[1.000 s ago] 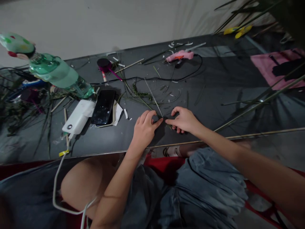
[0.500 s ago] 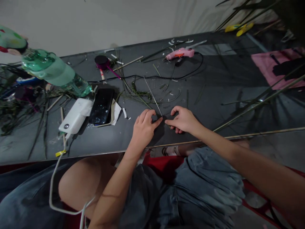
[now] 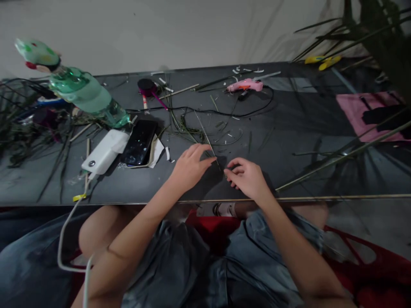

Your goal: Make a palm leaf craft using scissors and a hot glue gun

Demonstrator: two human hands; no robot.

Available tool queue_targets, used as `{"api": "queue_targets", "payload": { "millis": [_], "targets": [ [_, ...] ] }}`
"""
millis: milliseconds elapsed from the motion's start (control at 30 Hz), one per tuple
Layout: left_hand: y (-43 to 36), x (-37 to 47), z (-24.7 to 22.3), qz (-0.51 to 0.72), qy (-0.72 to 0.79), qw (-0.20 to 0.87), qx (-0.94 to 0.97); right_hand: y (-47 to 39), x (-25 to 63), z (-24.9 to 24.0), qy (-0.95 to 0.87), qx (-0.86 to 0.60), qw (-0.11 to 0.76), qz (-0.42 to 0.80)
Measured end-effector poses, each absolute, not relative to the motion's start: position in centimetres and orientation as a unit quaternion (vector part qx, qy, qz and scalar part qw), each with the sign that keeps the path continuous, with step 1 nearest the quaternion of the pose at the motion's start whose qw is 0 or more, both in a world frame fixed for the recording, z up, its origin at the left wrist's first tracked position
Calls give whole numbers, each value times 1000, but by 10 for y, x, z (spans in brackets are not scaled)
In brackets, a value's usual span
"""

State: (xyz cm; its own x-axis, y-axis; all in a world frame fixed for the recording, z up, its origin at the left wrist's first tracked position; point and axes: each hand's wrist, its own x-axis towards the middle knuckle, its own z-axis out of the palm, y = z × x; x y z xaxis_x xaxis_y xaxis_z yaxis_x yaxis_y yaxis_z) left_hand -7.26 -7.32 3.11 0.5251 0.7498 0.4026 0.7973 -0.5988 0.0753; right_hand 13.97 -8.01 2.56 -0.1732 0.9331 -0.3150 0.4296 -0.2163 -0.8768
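Note:
A thin, pale, straight stick or wire slants across the dark tabletop, its near end lying between my two hands. My left hand reaches over the table beside that near end, thumb and fingers apart, with nothing visibly gripped. Just right of the stick, my right hand has its thumb and fingertips pinched together. Whatever is in that pinch is too small to name. Beyond my hands lie dark green plant strands and white paper scraps.
A pink glue gun with a black cord lies at the back. To the left are a green bottle, a white power bank and a black phone. Yellow-handled scissors, a pink cloth and long green stems are on the right.
My left thumb and forefinger have spread apart from a near-closed position by the stick's end. My right hand has shifted slightly nearer to me. The camera view has tilted a little.

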Motion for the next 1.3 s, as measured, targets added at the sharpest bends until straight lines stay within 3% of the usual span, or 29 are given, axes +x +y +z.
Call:
{"api": "queue_targets", "payload": {
  "millis": [300,600,1000,1200,1300],
  "targets": [
    [-50,-66,25,-183,-386,70,-901,-97,143,27,-671,-634,274,270],
    [-74,-68,43,-240,-407,171,-864,-77,133,27,-785,-500,352,94],
    [-92,-66,35,-350,-458,309,-757,-60,120,26,-748,-507,418,89],
    [-95,-55,24,-407,-536,99,-733,-65,116,18,-727,-503,449,127],
    [-99,-52,22,-388,-511,144,-754,-68,114,18,-712,-522,447,144]
  ]
}}
